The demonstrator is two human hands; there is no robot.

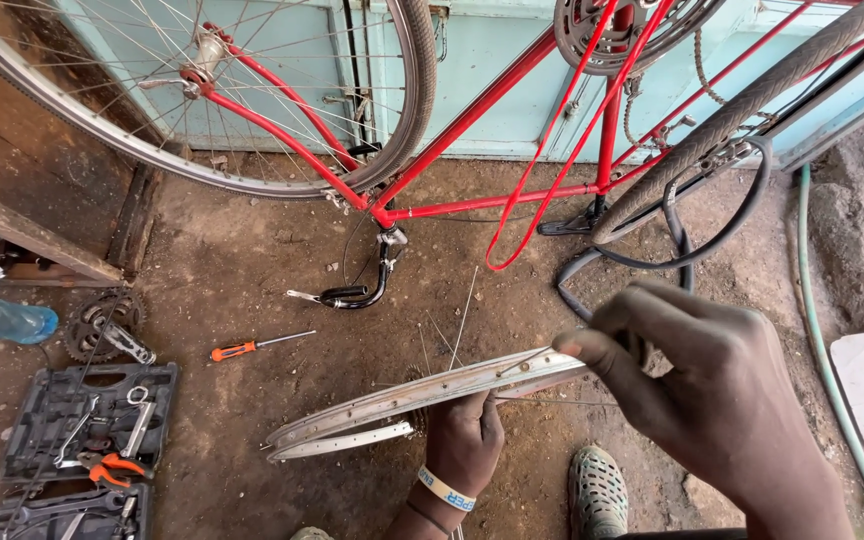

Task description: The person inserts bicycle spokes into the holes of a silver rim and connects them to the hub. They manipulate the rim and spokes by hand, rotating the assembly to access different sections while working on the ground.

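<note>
One bare wheel rim (422, 400) lies tilted above the dirt floor (252, 280), in front of one upturned red bicycle (472, 110). Left hand (464, 440): fingers curled around the rim's underside. Right hand (712, 400): fingertips pinched on the rim's right end. One orange-handled screwdriver (252, 346) and two open tool cases (87, 420) lie left of the rim.

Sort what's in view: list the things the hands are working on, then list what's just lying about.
In hand:
- bare wheel rim, gripped from below by the left hand
- loose spokes standing up from the rim
- right hand, fingers pinched at the rim's edge

Lying about:
- orange-handled screwdriver
- open tool case
- chainring with crank
- upturned red bicycle
- plastic bottle
</note>
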